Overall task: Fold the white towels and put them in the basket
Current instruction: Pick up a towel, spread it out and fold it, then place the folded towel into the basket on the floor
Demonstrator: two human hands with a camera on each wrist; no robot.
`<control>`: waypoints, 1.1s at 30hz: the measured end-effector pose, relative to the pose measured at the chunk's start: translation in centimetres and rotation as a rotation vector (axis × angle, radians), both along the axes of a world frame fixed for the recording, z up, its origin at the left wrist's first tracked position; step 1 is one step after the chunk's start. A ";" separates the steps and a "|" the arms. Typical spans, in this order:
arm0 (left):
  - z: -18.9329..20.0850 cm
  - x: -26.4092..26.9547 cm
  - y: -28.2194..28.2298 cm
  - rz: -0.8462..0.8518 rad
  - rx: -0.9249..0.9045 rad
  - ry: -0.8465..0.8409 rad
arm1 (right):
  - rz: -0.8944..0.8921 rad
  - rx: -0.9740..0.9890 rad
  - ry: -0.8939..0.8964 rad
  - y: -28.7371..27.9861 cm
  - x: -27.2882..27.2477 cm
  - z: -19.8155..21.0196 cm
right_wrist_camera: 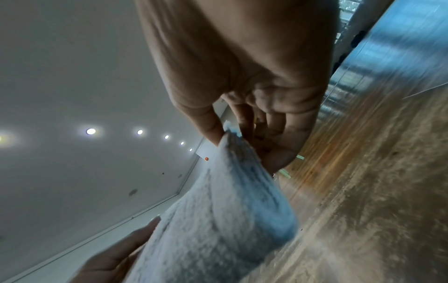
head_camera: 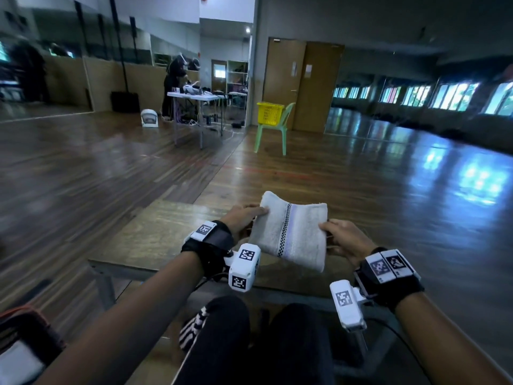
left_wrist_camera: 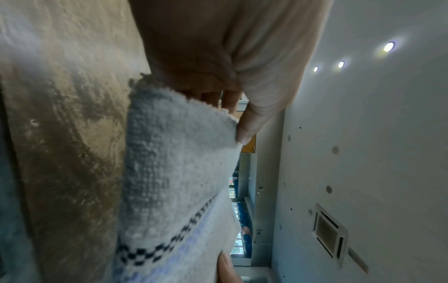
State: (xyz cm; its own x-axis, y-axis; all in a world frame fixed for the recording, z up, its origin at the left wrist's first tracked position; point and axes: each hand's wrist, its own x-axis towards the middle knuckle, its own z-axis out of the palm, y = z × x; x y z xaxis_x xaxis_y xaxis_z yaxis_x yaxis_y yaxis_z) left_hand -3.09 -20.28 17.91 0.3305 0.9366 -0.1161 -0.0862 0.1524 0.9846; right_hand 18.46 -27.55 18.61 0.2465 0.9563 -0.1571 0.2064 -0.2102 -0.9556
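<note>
A folded white towel [head_camera: 291, 232] with a black checkered stripe hangs between both hands, a little above the low wooden table [head_camera: 155, 234]. My left hand [head_camera: 244, 218] pinches its left edge, thumb on top. On the opposite edge, my right hand [head_camera: 341, 240] pinches it the same way. In the left wrist view the thumb and fingers clamp the towel [left_wrist_camera: 169, 172] at its corner. The right wrist view shows the towel [right_wrist_camera: 218, 220] pinched between thumb and fingers. A yellow basket [head_camera: 269, 113] stands far off on a green chair.
The green chair [head_camera: 273, 134] stands by a wooden door across the wood floor. A white folding table [head_camera: 194, 97] with gear and a person beside it is at the back left. A dark bag [head_camera: 25, 343] sits at my lower left. My knees are under the table's near edge.
</note>
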 end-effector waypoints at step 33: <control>0.0 -31.5 -9.8 1.054 -0.024 0.174 | 1.018 0.052 0.011 11.7 -36.4 -1.9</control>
